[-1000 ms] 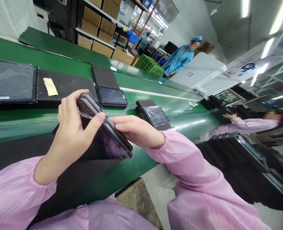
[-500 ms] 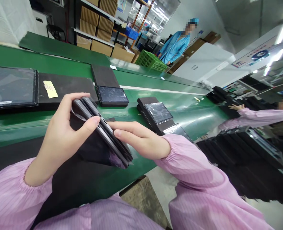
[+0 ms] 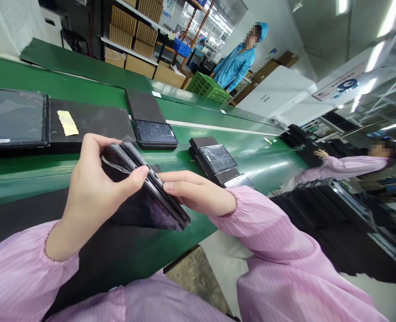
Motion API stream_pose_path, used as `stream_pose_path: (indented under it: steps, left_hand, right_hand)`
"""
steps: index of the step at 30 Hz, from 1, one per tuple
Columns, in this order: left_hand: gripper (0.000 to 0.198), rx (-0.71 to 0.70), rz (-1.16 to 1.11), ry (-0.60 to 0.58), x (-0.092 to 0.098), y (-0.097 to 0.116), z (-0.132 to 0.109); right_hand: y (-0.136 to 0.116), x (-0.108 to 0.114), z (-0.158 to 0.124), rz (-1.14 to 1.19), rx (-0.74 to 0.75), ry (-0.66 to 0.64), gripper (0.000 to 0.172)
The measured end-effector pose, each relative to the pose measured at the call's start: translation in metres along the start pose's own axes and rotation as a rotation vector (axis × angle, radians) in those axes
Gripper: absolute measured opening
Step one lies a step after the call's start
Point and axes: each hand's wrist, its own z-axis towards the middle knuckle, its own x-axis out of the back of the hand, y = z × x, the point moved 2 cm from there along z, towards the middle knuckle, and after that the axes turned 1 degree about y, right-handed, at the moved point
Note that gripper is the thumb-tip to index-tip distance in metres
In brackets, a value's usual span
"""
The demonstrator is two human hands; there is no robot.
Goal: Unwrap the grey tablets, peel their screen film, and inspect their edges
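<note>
Left of centre, the left hand (image 3: 95, 190) still pinches 2 tablets (image 3: 159, 199), right hand (image 3: 200, 192) gripping alongside; barely shifted, the pair stays together.

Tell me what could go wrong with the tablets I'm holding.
The tablets are tilted in your left hand, with your right hand against their edges, so they might slide against each other and scuff. The clear film standing loose near your left fingers could snag or crease.
</note>
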Motion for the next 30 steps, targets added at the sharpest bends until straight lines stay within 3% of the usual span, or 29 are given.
stream_pose_path:
  steps: [4, 9, 13, 21, 30]
  left_hand:
    - [0.042, 0.015, -0.001, 0.008, -0.005, -0.001, -0.006]
    - [0.043, 0.012, 0.035, 0.012, -0.012, -0.004, -0.008]
    - [0.041, 0.015, 0.006, 0.007, -0.010, -0.009, 0.000]
    - [0.049, 0.042, 0.017, 0.001, -0.002, -0.014, 0.011]
    - [0.049, 0.006, 0.019, -0.009, -0.002, -0.013, 0.009]
  right_hand:
    - [0.007, -0.001, -0.006, -0.010, -0.024, -0.033, 0.048]
    - [0.015, 0.002, -0.005, -0.110, 0.038, 0.035, 0.054]
    - [0.019, 0.003, 0.007, 0.027, 0.035, 0.071, 0.054]
    - [0.012, 0.006, 0.021, 0.153, 0.009, 0.144, 0.031]
    - [0.013, 0.003, 0.019, 0.185, 0.030, 0.154, 0.029]
